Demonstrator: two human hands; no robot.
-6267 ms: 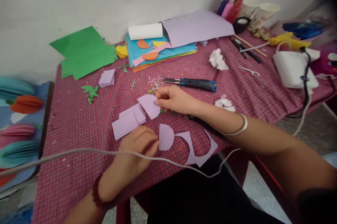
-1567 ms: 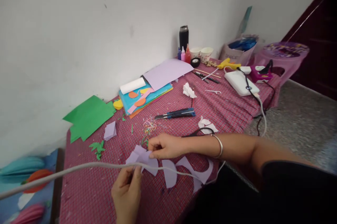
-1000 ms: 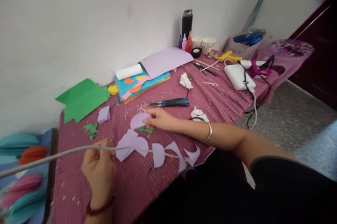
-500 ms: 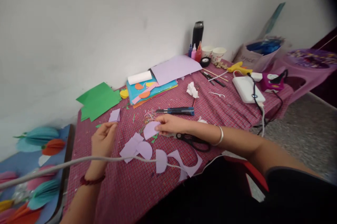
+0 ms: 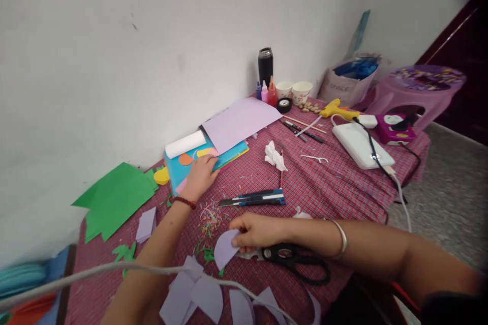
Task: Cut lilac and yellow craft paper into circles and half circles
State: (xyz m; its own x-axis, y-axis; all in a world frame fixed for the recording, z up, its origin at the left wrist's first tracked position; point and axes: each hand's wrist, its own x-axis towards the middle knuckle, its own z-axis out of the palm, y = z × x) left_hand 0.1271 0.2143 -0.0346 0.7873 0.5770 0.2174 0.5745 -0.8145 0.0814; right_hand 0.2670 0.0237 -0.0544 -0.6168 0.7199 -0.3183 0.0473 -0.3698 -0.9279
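Left hand [image 5: 204, 175] had moved from beside the small lilac stack [image 5: 146, 225] to the blue paper stack [image 5: 231, 154] near the tabletop's [image 5: 238, 182] wall-side edge; the right hand [image 5: 257, 231] kept its grip closed on a lilac half-circle [image 5: 225, 249], pinching one corner. That paper piece was held towards the tabletop's near edge, just beyond loose lilac pieces [image 5: 208, 297]. Being thin, it would likely prove light, bendable and quick to crease; a gentle pinch along its straight edge looked safest. Black-handled scissors [image 5: 284, 254] lay just below the right hand, a utility knife [image 5: 263, 197] farther in. Left fingers reached over the coloured cut-outs [image 5: 185, 159]; whether that grip had closed on any, I could not tell.
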